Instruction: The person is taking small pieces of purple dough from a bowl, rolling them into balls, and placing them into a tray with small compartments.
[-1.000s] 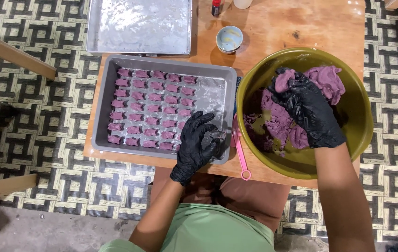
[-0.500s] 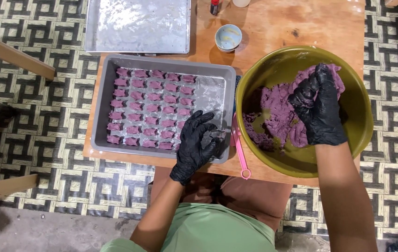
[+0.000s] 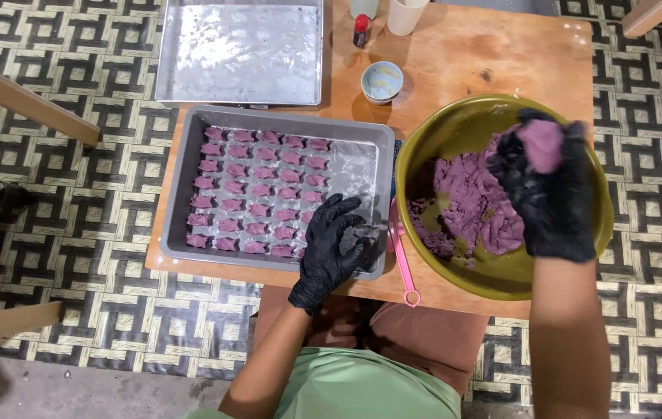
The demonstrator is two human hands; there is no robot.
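My left hand (image 3: 333, 247), in a black glove, rests on the near right corner of a grey baking tray (image 3: 182, 186) and grips a small dark mould (image 3: 360, 237). Rows of several small purple dough shapes (image 3: 257, 190) fill the tray's left and middle. My right hand (image 3: 549, 186), also gloved in black, is lifted above a green bowl (image 3: 455, 124) and is closed on a lump of purple dough (image 3: 542, 145). A mass of purple dough (image 3: 466, 198) lies in the bowl.
A second, foil-lined tray (image 3: 241, 50) sits at the far side of the wooden table (image 3: 470, 54). A small bowl (image 3: 382, 80), a little red-capped bottle (image 3: 361, 29) and cups (image 3: 407, 14) stand nearby. A pink tool (image 3: 402, 260) lies between tray and bowl. Wooden furniture legs (image 3: 32, 109) are at left.
My right hand has pulled a lump of purple dough off the mass and raised it toward the bowl's far right. My left hand stays at the tray's corner.
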